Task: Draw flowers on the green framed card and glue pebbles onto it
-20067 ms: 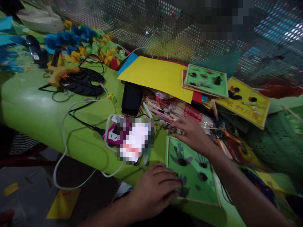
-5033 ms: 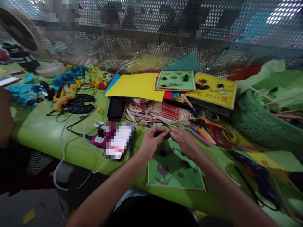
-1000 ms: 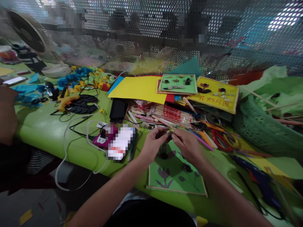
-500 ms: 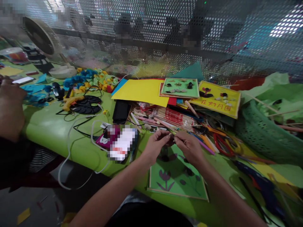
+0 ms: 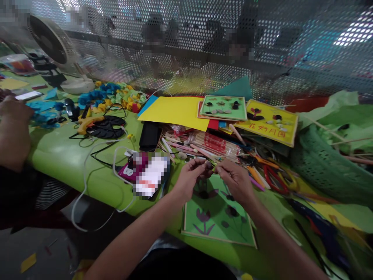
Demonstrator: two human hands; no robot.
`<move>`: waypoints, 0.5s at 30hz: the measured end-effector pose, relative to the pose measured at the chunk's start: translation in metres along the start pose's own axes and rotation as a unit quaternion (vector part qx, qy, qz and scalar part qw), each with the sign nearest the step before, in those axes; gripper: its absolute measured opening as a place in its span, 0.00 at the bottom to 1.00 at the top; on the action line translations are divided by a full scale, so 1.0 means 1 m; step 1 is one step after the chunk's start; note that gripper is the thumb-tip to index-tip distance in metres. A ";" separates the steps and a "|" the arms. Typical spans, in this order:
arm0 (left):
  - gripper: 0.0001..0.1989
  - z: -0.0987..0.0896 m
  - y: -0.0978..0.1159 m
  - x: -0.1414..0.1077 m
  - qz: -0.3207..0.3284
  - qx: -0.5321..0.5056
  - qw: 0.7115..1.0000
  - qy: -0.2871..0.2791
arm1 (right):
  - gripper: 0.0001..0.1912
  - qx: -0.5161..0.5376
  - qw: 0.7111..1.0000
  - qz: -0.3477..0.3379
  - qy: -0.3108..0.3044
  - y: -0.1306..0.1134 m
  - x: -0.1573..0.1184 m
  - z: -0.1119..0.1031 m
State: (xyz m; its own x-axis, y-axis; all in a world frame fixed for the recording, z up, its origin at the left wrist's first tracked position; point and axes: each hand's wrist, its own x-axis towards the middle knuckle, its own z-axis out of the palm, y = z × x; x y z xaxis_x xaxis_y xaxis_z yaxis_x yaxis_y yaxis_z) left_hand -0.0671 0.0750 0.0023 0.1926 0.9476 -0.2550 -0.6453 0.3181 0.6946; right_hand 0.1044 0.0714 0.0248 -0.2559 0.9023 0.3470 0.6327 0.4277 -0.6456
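Note:
My left hand [image 5: 196, 171] is closed in a pinch on a small dark pebble [image 5: 208, 165], raised above the far edge of a green framed picture [image 5: 215, 223]. Close beside it, my right hand [image 5: 233, 175] is pinched too. Whatever sits between its fingertips is too small to make out. The picture lies flat on the table below both hands, with purple flowers drawn on it and dark pebbles stuck among them. My hands and forearms cover part of its upper area.
A green basket [image 5: 323, 163], scissors [image 5: 274, 177] and a dark blue glue gun [image 5: 323, 229] crowd the right. Behind lie bundled sticks [image 5: 214, 144] and two more pebble pictures. A phone [image 5: 152, 177] and white cable lie left. Another person's hand [image 5: 14, 112] rests far left.
My hands have drawn slightly apart, and the dark pebble in my left fingers now shows. The view has shifted a little; the green picture lies where it was.

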 end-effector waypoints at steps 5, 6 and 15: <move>0.23 -0.001 0.000 -0.001 0.006 0.001 1.000 -0.001 | 0.09 0.010 1.000 -0.012 0.025 -0.001 -0.002 -0.005; 0.24 -0.001 0.000 -0.001 0.006 0.002 1.000 -0.004 | 0.09 0.009 0.999 -0.013 0.029 -0.001 -0.001 -0.005; 0.22 0.000 0.002 -0.002 0.014 0.015 1.000 -0.020 | 0.07 0.053 0.996 0.043 0.058 -0.003 0.001 0.004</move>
State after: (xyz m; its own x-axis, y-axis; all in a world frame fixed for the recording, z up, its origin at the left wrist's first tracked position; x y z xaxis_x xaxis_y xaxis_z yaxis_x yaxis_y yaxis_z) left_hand -0.0691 0.0738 0.0043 0.2042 0.9563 -0.2092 -0.6289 0.2919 0.7206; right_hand 0.0989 0.0709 0.0243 -0.1145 0.9262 0.3593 0.5665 0.3580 -0.7423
